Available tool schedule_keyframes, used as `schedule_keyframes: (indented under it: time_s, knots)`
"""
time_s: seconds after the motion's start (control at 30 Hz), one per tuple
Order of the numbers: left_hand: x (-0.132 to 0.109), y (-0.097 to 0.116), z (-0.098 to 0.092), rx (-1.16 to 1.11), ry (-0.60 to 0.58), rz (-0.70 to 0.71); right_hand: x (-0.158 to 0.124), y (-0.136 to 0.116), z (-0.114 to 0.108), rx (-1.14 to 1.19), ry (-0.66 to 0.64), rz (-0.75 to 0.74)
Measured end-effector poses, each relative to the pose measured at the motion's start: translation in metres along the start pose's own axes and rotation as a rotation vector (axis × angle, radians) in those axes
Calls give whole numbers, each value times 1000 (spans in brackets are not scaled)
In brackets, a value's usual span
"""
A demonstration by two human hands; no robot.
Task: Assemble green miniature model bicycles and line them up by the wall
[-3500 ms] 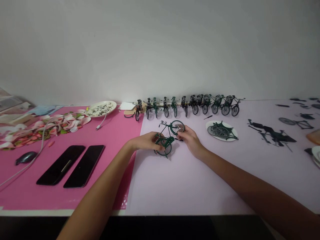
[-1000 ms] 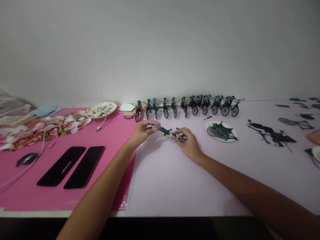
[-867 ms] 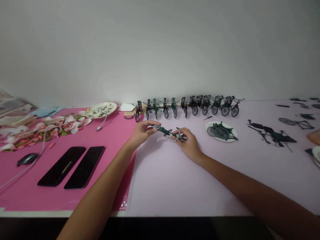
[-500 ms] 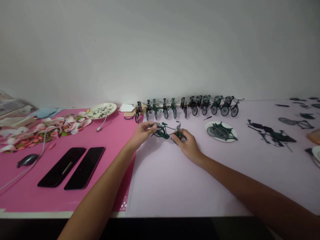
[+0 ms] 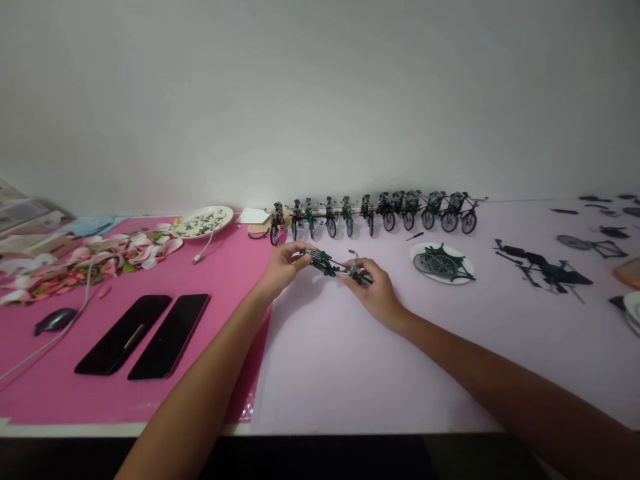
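A small dark green model bicycle (image 5: pixel 326 263) is held between my two hands above the lilac part of the table. My left hand (image 5: pixel 285 268) grips its rear end, fingers closed near the rack. At the front, my right hand (image 5: pixel 373 287) pinches the bike by the front wheel, below the grey handlebar. The bike is tilted so its top side faces me, and parts of both wheels are hidden. Behind it stands a row of finished-looking model bicycles (image 5: pixel 410 212) along the wall. To the right, a white plate (image 5: pixel 469 281) carries green frames and grey wheels.
Loose dark bicycle parts (image 5: pixel 545 267) lie at the right. On the pink sheet (image 5: pixel 220 373) are two black phones (image 5: pixel 167 337), a computer mouse (image 5: pixel 56 321), a white cable (image 5: pixel 83 307) and pink petals (image 5: pixel 145 252). A plate of small pieces (image 5: pixel 231 215) stands at the back left.
The model bicycle has been tipped from a side-on view so that its rack and top now show. Both hands stay in nearly the same place, still gripping it.
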State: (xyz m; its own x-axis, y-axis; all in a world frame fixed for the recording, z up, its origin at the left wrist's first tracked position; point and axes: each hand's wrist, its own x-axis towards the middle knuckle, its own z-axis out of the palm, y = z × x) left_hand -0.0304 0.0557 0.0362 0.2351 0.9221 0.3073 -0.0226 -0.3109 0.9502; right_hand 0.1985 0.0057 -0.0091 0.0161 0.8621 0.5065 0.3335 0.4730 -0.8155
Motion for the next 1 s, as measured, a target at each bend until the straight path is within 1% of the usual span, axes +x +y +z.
schedule_keyframes:
  time_s: [0.1, 0.2, 0.43, 0.57, 0.77, 0.9, 1.0]
  knots:
    - [0, -2, 1, 5, -35, 3, 1, 2, -1, 29, -27, -54]
    - [-1, -3, 1, 17, -40, -16, 2, 4, -1, 86, -32, -38]
    - [0, -5, 4, 27, -14, -37, 1, -3, 0, 80, 84, 47]
    - [0, -8, 5, -1, -85, -64, 1, -5, -1, 99, 105, 93]
    - [-2, -10, 5, -2, -119, -103, 4, -1, 0, 150, 144, 164]
    - [-2, -10, 2, -6, -168, -102, 7, 4, -1, 166, 172, 190]
    - [-1, -11, 3, -63, -189, -131, 8, 5, -1, 170, 186, 199]
